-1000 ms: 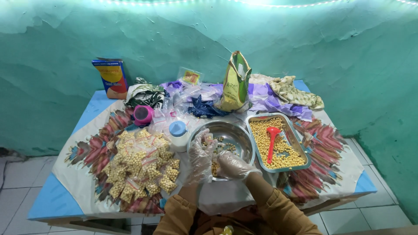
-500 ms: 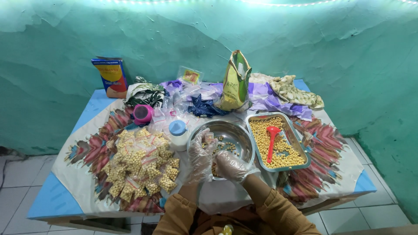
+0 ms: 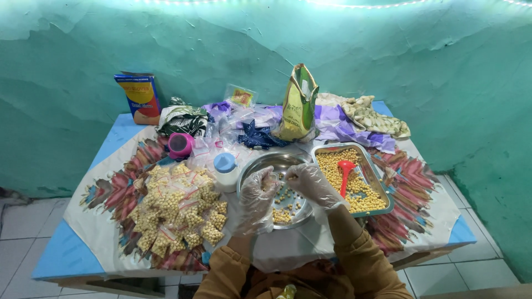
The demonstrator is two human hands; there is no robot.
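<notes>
Currently, head view only:
left hand: gloved, fingers curled around a small clear bag over the steel bowl; grip looks closed on it.
right hand: gloved, fingertips pinched at the bag mouth; can't tell if it holds beans.
beans: loose yellow ones at the bowl bottom; bulk in the metal tray just right of the bowl, red scoop lying in it.
packed bags: pile on the tabletop, left of the bowl.
bottle with blue cap: standing, touching or just beside the bowl's left rim.
risk: loose gloves and a thin bag give a slippery grip, so beans may drop; likely into the bowl while hands stay above it.
risk: left elbow near the pile, a nudge could push bags off.
</notes>
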